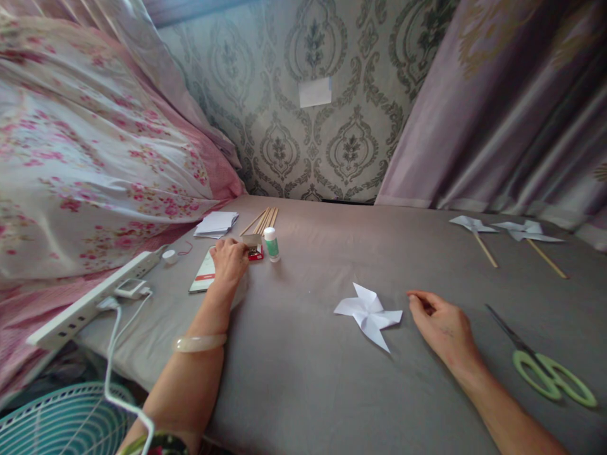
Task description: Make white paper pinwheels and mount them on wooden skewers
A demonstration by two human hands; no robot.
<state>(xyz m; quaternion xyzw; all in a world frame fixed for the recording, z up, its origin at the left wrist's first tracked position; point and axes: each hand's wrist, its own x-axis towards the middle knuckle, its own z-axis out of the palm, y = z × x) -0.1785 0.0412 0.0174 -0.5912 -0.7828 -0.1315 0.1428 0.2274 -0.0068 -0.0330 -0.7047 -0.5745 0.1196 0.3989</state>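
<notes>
My left hand [230, 256] reaches over a phone [203, 273] to a small open red box [256, 254]. Its fingers are closed together at the box's edge; whatever they grip is hidden. Small shiny pieces lie inside the box, too tiny to name. A glue stick [272, 244] stands upright just right of the box. My right hand [443, 322] rests on the cloth with curled fingers, thumb and forefinger together and nothing visible in them. Just left of it, apart from the fingers, lies a white folded paper pinwheel [368, 314] without a stick.
Green-handled scissors [543, 370] lie at right. Behind are two pinwheels on sticks, one a finished-looking paper pinwheel [528, 231]. Wooden sticks [265, 220] and stacked paper [216, 224] lie at back left. A power strip [95, 297], white cap [169, 256] and fan [66, 420] are left.
</notes>
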